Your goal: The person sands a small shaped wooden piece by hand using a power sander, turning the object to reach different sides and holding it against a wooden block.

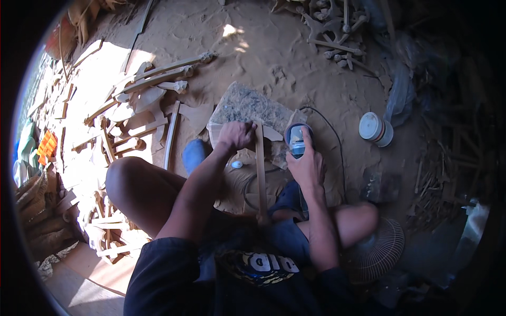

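Note:
My left hand (240,135) is closed at the top end of a long, flat, pale strip (260,176), bone or wood, which runs down toward my lap. The fist rests over a rough grey stone block (250,102) on the ground. Beside the strip's right edge, a pale pointed piece (271,132) lies on the block. In my right hand (308,166) is an angle grinder (298,138), gripped by its body with a finger stretched along the top. Its round head is just right of the strip, apparently apart from it. Whether the disc spins cannot be seen.
Long bones (158,76) and pale offcuts are heaped at left; another bone pile (337,34) lies far right. A dark cable (334,131) curves past the grinder. At right are a lidded jar (371,126) and, by my knee, a wire fan guard (379,253).

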